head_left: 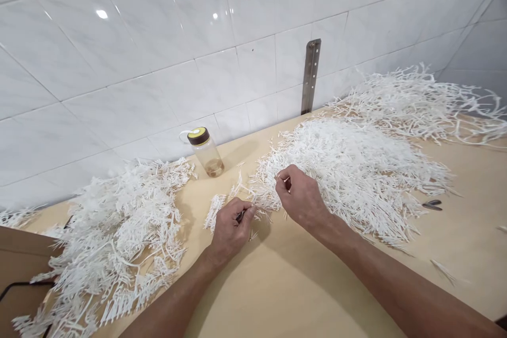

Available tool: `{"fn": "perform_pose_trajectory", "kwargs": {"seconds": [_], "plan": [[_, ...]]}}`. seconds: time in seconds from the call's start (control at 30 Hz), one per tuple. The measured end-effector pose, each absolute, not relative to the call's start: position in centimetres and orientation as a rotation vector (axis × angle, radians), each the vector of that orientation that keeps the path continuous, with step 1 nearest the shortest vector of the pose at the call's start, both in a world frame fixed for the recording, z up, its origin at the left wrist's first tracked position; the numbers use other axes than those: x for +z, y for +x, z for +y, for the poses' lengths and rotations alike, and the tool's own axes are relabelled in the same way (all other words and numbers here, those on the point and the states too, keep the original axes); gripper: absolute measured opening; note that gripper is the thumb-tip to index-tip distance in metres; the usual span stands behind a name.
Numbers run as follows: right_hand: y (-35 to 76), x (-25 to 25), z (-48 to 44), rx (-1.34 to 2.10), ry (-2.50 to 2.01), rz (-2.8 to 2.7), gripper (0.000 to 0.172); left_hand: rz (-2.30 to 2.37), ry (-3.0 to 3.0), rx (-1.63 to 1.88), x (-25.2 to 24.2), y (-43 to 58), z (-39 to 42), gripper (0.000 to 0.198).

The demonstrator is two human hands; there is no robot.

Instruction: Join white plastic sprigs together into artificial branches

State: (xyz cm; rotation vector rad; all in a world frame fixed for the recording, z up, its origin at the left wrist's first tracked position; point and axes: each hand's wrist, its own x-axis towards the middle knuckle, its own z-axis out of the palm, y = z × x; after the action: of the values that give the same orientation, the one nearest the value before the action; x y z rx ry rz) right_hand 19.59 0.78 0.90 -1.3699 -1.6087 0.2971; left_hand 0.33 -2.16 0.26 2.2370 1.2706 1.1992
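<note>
My left hand (233,226) is closed in a pinch over the table, thumb against forefinger. Something dark shows inside its curled fingers, and a small pale tip lies at the fingertips; neither can be made out. My right hand (303,196) is also pinched, its fingertips at the left edge of a big heap of short thin white plastic-looking strips (356,169). Whatever it grips is too small to name. Just beyond the left hand lies a small row of white strips (215,211), with a few loose bits around it.
A second white heap (122,227) spreads at left beside a brown box (24,264). Longer white strands (415,100) lie at the back right. A lidded bottle (209,156) stands near the tiled wall. A metal bracket (311,76) rises behind the table (309,290). A dark object (432,204) lies right.
</note>
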Motion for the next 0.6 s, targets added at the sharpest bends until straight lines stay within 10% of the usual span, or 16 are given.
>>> {"fn": "perform_pose_trajectory", "kwargs": {"seconds": [0.6], "plan": [[18.3, 1.8, -2.8, 0.659, -0.970, -1.946, 0.010, 1.441, 1.577, 1.404, -0.7, -0.4, -0.9, 0.026]]}}
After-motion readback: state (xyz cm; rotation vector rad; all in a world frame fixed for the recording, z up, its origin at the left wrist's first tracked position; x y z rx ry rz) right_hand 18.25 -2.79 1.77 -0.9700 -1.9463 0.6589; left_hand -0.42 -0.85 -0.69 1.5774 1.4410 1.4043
